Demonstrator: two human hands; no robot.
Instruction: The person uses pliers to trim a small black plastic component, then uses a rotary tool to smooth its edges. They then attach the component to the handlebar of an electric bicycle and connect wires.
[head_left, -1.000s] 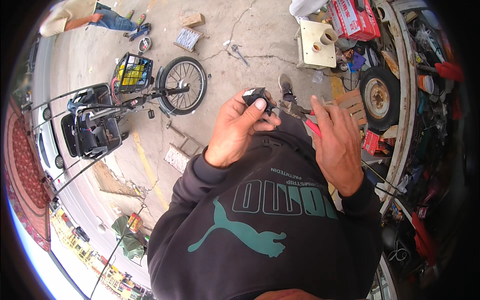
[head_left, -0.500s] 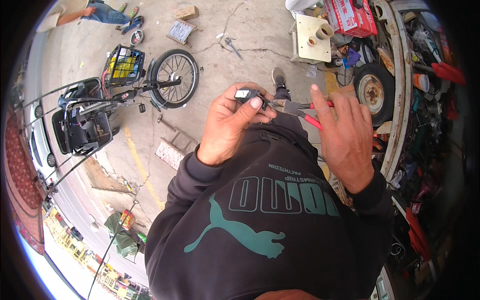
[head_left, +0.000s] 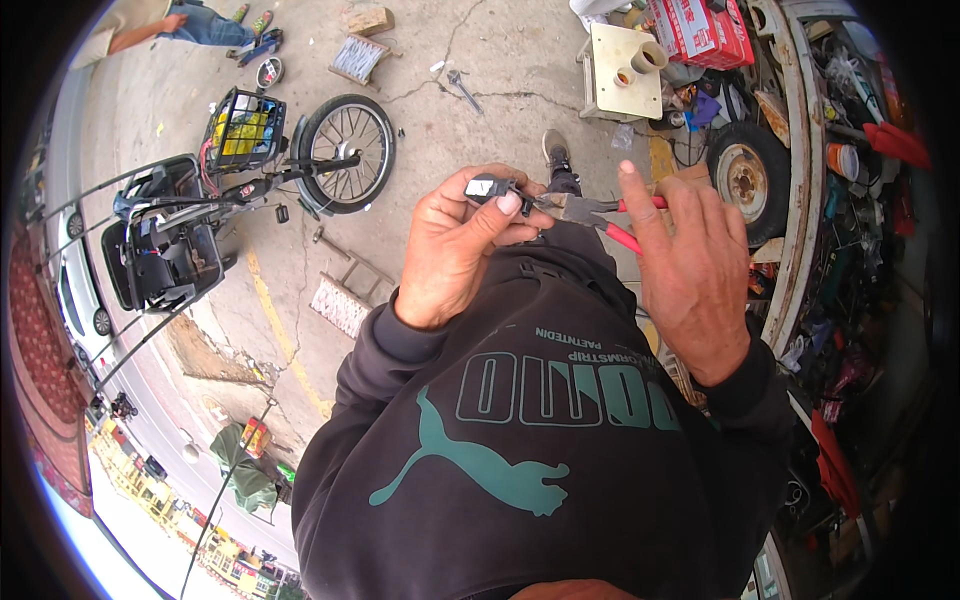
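Between the thumb and fingers of my left hand [head_left: 456, 240] is a small black plastic part [head_left: 492, 188] with a white label on its face. My right hand [head_left: 692, 265] is wrapped round the red handles of a pair of pliers [head_left: 578, 209], its index finger stretched out along them. The metal jaws of the pliers meet the right end of the black part, next to my left thumb tip. What exactly the jaws grip there is too small to make out.
A partly stripped electric bike [head_left: 170, 235] with a front wheel [head_left: 346, 155] stands to the left. Ahead lies a wrench [head_left: 464, 90] on the concrete. A small table [head_left: 612, 75] with cups, a tyre [head_left: 745, 185] and cluttered shelving [head_left: 850, 250] are on the right. A small stool [head_left: 342, 303] lies left of me.
The pliers and the black part hold nearly the same place. My right hand shifts very slightly; otherwise the two hands keep their grips.
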